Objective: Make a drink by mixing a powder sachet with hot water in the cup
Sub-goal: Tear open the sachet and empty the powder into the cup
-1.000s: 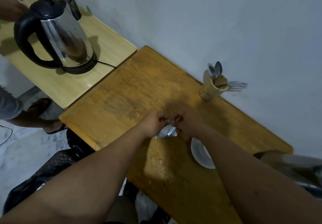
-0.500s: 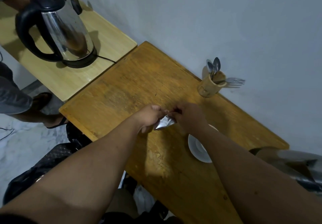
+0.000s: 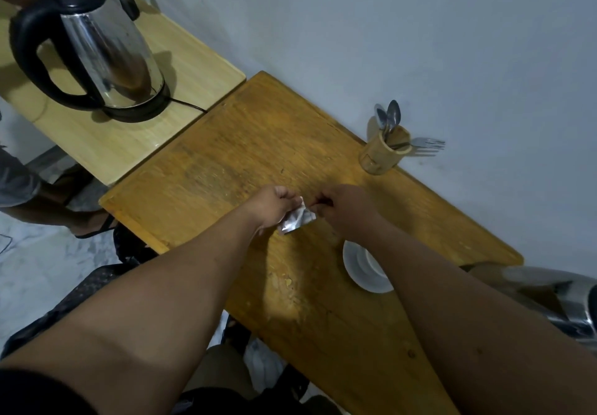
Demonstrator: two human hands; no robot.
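Pinching a silver sachet between them, both hands hover just above the orange-brown table, near its middle. The left hand has its fingers curled shut on the sachet's upper left edge, and the right hand has its fingertips pressed together at the sachet's top right corner. The sachet is crumpled and hangs tilted below the knuckles, its lower end pointing back toward the person. Whether it is torn open cannot be told.

A white cup on a white saucer stands on the table just below the right wrist, partly hidden by the right forearm. At the far edge, against the pale wall, a wooden holder stands with spoons sticking up and a fork leaning out to the right.

To the left, a lighter wooden table butts against the first one. A steel kettle with a black handle sits on its black base there, cord trailing toward the wall. Another person's sandalled foot shows on the floor at the left. A shiny metal object is cut off by the right edge.
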